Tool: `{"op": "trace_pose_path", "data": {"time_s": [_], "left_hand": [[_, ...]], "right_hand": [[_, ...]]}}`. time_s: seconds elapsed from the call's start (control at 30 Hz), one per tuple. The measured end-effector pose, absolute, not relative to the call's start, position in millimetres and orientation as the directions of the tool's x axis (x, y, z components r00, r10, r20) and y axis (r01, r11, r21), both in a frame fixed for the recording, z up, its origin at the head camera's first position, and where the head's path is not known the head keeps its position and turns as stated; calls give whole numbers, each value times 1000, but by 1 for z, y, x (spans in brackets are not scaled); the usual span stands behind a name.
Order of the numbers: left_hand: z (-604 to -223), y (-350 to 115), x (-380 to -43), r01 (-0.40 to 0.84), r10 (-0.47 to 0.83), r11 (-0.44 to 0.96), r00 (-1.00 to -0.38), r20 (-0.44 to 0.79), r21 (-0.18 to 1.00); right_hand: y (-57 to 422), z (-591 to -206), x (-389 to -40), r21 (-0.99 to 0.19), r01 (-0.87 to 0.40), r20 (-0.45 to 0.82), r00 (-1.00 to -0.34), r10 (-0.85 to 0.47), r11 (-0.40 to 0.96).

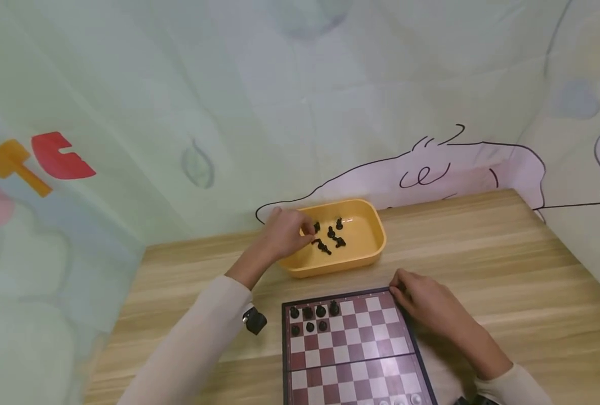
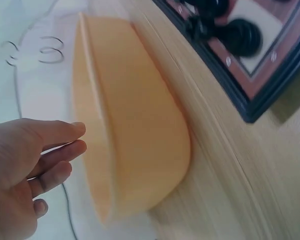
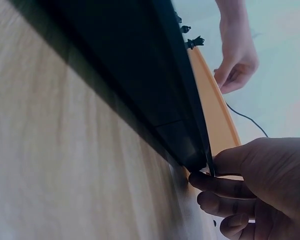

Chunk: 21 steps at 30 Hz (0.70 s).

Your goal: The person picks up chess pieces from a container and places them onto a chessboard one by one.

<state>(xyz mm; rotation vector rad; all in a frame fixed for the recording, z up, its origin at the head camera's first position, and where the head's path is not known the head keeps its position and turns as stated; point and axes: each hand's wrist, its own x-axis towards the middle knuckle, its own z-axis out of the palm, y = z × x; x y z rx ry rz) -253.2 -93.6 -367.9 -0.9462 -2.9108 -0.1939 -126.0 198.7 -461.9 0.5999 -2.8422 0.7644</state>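
Observation:
Over the left part of a yellow tray (image 1: 340, 269), my left hand (image 1: 287, 232) reaches down with bent fingers. Black chess pieces (image 1: 323, 246) lie loose inside, close to its fingertips. In the left wrist view nothing shows between the thumb and fingers of this left hand (image 2: 35, 165), beside the tray wall (image 2: 145, 115). My right hand (image 1: 426, 298) pinches the far right corner of a chessboard (image 1: 371, 337); the right wrist view has the thumb and forefinger at the board's edge (image 3: 197, 155). Several black pieces (image 1: 321, 311) stand in the board's far left corner.
White pieces (image 1: 415, 399) stand at the near right of the board, partly cut off by the frame. The wooden table (image 1: 482, 253) meets a printed wall covering (image 1: 229, 112) just behind the tray.

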Motion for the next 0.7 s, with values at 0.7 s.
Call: {"op": "trace_pose_path", "data": {"time_s": [0.7], "left_hand": [[-399, -75, -294, 567, 568, 823, -822, -54, 24]], "right_hand": [[198, -462, -127, -446, -408, 239, -912, -333, 797]]}}
